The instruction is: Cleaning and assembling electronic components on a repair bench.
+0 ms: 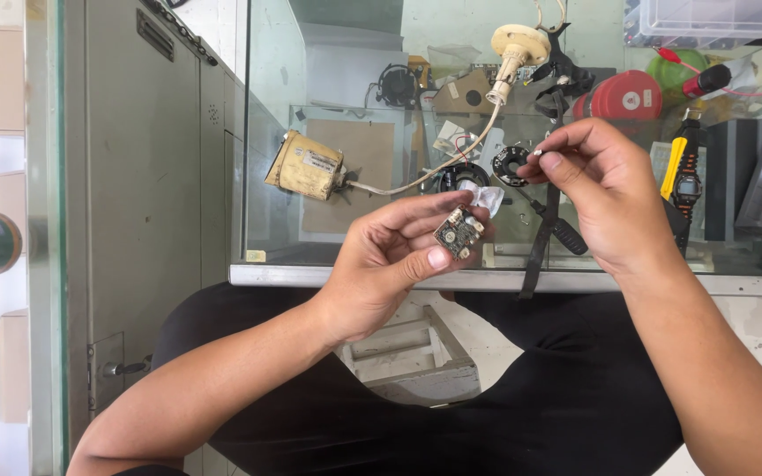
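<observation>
My left hand point(390, 260) holds a small square circuit board point(459, 233) between thumb and fingers, together with a scrap of white tissue point(489, 199) just above it. My right hand point(606, 189) hovers to the right and slightly higher, its thumb and forefinger pinched on a tiny white piece point(539, 152) that is too small to identify. The two hands are a short gap apart, both held over the front edge of a glass-topped counter point(504, 280).
On the glass lie a yellow camera housing point(306, 165) with a cable to a cream round mount point(519, 44), a black ring part point(511, 164), a black strap point(547, 231), a yellow-handled tool point(674, 163) and a red round object point(625, 95). A grey metal cabinet point(147, 185) stands left.
</observation>
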